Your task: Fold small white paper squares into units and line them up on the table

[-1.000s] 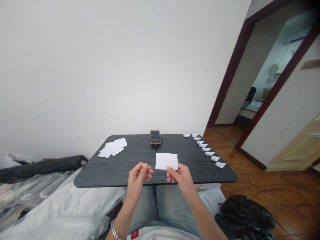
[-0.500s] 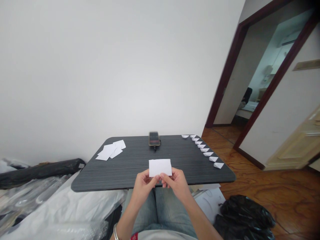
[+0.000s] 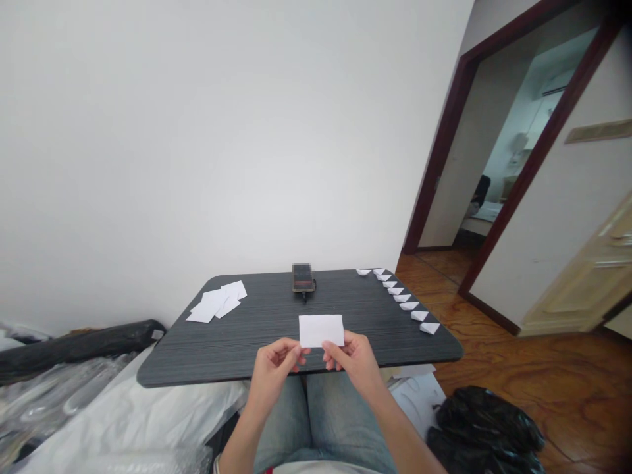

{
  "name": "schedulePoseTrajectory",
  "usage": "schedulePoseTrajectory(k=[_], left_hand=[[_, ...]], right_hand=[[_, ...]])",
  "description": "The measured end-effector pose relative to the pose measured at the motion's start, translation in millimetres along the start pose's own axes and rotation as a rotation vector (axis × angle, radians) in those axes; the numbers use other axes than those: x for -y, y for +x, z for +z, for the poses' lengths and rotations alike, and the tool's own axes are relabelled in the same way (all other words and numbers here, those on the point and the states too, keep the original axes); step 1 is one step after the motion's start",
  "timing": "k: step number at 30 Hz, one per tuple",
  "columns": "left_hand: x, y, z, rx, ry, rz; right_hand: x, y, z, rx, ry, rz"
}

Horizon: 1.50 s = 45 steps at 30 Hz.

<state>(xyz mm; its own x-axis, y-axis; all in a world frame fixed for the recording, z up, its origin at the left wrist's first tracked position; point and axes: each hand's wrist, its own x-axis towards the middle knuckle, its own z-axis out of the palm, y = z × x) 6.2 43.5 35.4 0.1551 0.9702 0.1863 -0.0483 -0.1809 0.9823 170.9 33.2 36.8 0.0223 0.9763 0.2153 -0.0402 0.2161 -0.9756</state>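
Observation:
A small white rectangle of paper [image 3: 321, 330] is held up over the front edge of the table. My right hand [image 3: 353, 355] pinches its lower right part, with the thumb in front and the fingers partly hidden behind. At the lower left corner, my left hand [image 3: 279, 362] has thumb and forefinger closed on the paper's edge. Loose white sheets [image 3: 213, 304] lie overlapping on the left of the table. Along the right edge runs a row of small folded white paper pieces [image 3: 409, 306], and one more folded piece [image 3: 364, 272] lies beside the row's far end.
The dark wood-grain table [image 3: 266, 316] stands against a white wall. A phone-like device [image 3: 303, 279] with a cable sits at its back middle. Plastic-wrapped items [image 3: 74, 388] lie at the left, and black plastic bags [image 3: 486, 421] rest on the floor at the right.
My left hand has slid left and down, from the paper's lower middle to its lower left corner. The paper and my right hand have shifted slightly right. The camera view has turned a little.

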Motion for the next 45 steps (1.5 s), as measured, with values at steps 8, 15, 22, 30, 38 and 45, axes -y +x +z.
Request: schedulePoseTrajectory(k=[8, 15, 22, 30, 38, 45], left_hand=[[-1.9, 1.0, 0.1, 0.036, -0.001, 0.015], [-2.2, 1.6, 2.5, -0.027, -0.188, -0.017], [-3.9, -4.5, 9.7, 0.121, -0.249, -0.029], [-20.6, -14.9, 12.0, 0.106, -0.104, 0.041], [-22.5, -14.4, 9.1, 0.111, -0.011, 0.04], [-22.7, -11.7, 11.7, 0.106, 0.003, 0.005]], right_hand=[[-2.5, -1.9, -3.1, -0.016, 0.061, -0.048], [-7.0, -7.6, -8.6, -0.163, -0.213, -0.382], [-12.4, -12.1, -9.8, -0.286, -0.577, -0.984], [-13.7, -14.3, -7.1, -0.255, -0.561, -0.984], [-5.9, -8.9, -2.2, -0.059, 0.115, -0.168], [4.4, -12.4, 0.1, 0.046, 0.21, -0.171]])
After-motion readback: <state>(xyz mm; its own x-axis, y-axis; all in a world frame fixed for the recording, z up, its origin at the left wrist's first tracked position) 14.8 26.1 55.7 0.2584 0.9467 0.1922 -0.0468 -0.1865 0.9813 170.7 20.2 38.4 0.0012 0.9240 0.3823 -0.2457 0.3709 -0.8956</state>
